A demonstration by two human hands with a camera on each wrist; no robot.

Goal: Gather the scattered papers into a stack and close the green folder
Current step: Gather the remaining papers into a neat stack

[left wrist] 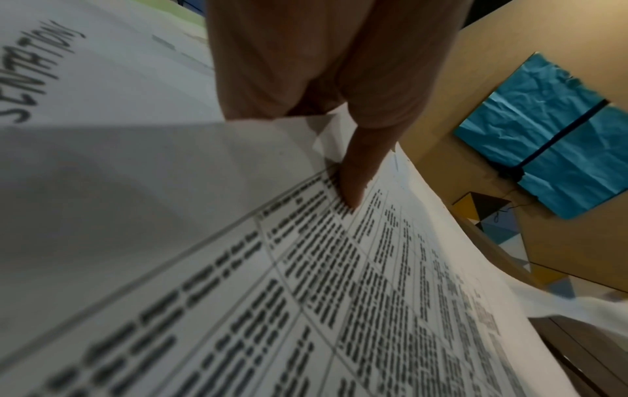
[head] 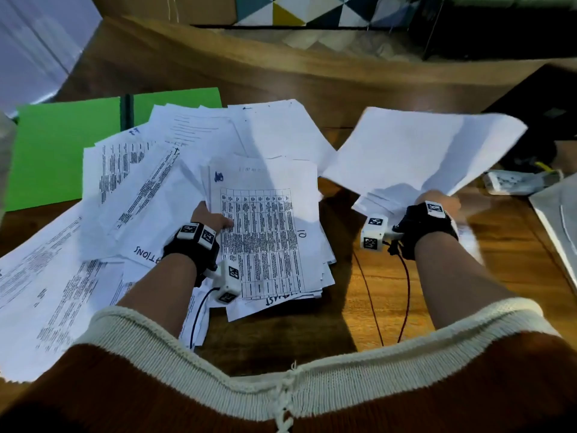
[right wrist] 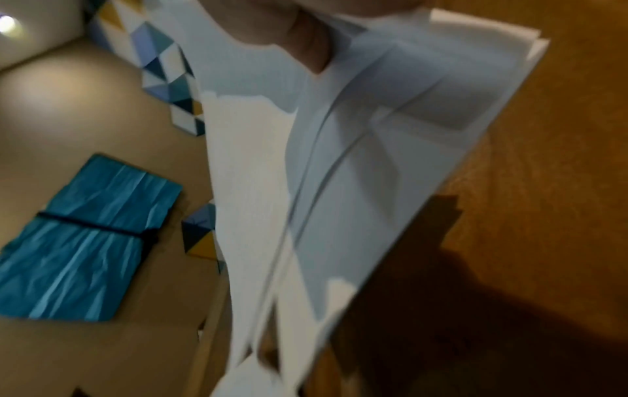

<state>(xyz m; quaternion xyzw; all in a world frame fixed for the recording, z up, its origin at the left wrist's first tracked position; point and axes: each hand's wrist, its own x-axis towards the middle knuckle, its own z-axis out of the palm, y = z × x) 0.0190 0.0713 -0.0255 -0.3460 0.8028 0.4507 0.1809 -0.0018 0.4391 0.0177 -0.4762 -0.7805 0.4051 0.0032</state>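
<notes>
Many white printed papers (head: 150,189) lie scattered across the wooden table, partly over an open green folder (head: 56,151) at the back left. My left hand (head: 212,221) grips the left edge of a rough stack of papers (head: 265,239) topped by a sheet with a printed table; the thumb (left wrist: 357,174) presses on that sheet (left wrist: 339,295). To the right, my right hand (head: 437,203) holds a bundle of blank-faced sheets (head: 421,151) lifted off the table. In the right wrist view the bundle (right wrist: 339,174) fans out below the fingers.
The wooden table (head: 390,292) shows bare between my arms. A grey tray-like edge (head: 555,220) and a white labelled object (head: 512,181) sit at the right. Cardboard (head: 312,67) stands behind the papers. Thin cables (head: 402,292) hang from my right wrist.
</notes>
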